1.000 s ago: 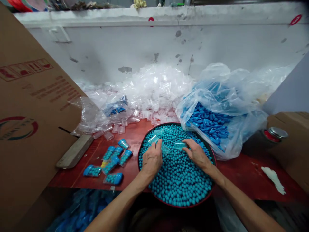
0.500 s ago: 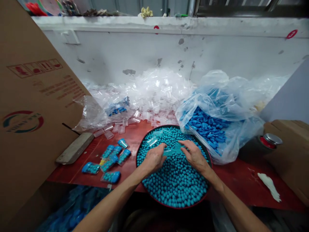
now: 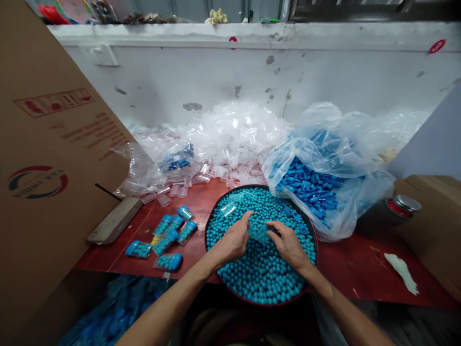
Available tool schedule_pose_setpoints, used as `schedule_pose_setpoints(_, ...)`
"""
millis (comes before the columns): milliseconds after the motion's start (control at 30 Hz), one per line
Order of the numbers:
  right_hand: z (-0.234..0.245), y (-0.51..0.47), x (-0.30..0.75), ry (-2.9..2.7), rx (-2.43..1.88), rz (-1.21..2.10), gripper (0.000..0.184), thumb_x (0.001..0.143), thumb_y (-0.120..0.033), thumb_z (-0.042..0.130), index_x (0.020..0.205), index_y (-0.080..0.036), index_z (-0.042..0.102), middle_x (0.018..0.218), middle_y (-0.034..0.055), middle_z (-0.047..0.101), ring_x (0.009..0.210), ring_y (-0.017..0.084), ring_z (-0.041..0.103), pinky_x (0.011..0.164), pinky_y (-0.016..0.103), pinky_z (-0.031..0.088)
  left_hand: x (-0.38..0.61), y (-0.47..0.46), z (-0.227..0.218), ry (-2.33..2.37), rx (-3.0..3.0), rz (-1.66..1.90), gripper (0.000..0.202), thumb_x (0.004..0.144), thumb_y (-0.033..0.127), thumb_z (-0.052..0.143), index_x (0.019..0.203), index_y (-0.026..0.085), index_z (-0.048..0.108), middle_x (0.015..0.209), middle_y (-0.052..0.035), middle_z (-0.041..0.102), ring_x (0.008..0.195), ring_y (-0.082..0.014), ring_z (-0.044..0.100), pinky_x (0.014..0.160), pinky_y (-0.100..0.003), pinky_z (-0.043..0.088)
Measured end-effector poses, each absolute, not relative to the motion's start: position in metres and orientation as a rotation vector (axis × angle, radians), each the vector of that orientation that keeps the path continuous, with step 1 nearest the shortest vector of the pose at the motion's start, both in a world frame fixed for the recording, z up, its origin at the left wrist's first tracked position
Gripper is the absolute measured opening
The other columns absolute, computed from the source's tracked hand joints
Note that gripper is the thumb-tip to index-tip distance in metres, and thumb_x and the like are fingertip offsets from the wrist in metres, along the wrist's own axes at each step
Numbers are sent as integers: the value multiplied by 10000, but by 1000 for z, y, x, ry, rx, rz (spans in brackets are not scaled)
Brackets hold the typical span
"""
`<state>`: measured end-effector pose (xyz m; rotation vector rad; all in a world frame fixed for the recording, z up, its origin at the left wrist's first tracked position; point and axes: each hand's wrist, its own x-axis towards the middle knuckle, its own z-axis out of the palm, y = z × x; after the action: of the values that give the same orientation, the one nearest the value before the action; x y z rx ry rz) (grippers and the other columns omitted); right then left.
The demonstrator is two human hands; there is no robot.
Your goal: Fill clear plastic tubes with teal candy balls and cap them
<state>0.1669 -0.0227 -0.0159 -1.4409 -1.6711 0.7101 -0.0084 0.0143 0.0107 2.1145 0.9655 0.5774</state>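
A round tray [image 3: 316, 242] full of small teal beads [image 3: 266, 283] sits before me. Over its middle, a clear plastic tube [image 3: 258, 232] with teal showing in it, somewhat blurred, lies between my hands. My left hand [image 3: 235, 236] is closed around its left end, thumb raised. My right hand [image 3: 288, 244] has its thumb and forefinger pinched at the right end. Another clear tube [image 3: 228, 208] lies on the beads at the tray's far left. Several blue caps [image 3: 297, 218] rest on the beads at the right.
Several filled, blue-capped tubes [image 3: 169, 262] lie left of the tray. A heap of clear empty tubes [image 3: 237, 144] stands behind it. An open plastic bag of blue caps [image 3: 309, 187] is at back right. Cardboard boxes [image 3: 39, 144] flank the red table [image 3: 342, 269].
The tube between my hands has shifted slightly down and right, and teal now shows more strongly in it. Blue caps at the tray's right show more clearly. The view has shifted a little.
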Motion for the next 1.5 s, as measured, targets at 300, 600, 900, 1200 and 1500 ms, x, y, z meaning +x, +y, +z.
schedule_pose_setpoints(300, -16, -17, 156, -1651, -1366, 892, 226, 755, -121, 433, 922, -189, 570, 849, 11, 600, 801, 138, 543, 756, 277, 422, 0, 7, 2, 991, 2348, 452, 406, 727, 119, 473, 1112, 240, 431, 924, -20, 472, 847, -147, 482, 762, -265, 401)
schedule_pose_setpoints(600, -9, -24, 168, -1809, -1381, 953, 231, 781, -124, 418, 968, -186, 537, 928, 27, 584, 867, 140, 528, 808, 284, 397, 5, 7, -15, 1188, 2396, 298, 344, 708, 329, 571, 1011, 191, 484, 862, -29, 474, 831, -176, 478, 728, -293, 403)
schedule_pose_setpoints(900, -10, -36, 180, -2085, -1555, 795, 209, 781, -238, 497, 977, -166, 485, 905, 56, 544, 831, 169, 512, 737, 284, 406, 27, 3, -16, 1268, 2540, 66, 260, 720, 386, 531, 878, 182, 507, 858, -52, 511, 822, -205, 474, 707, -309, 374)
schedule_pose_setpoints(1200, -8, -52, 165, -2174, -1590, 389, 301, 806, -94, 371, 1069, -202, 469, 978, 74, 520, 907, 187, 507, 712, 281, 436, 30, -2, -20, 1229, 2394, 283, 118, 740, 246, 457, 829, 172, 431, 781, -37, 508, 741, -169, 480, 656, -276, 380)
schedule_pose_setpoints(1500, -13, -31, 149, -1643, -1429, 751, 101, 793, -164, 440, 820, -195, 532, 790, 15, 566, 764, 144, 537, 702, 264, 431, 10, 3, -11, 1168, 1985, 462, 304, 706, 188, 490, 995, 186, 395, 796, 2, 529, 706, -127, 507, 614, -228, 388)
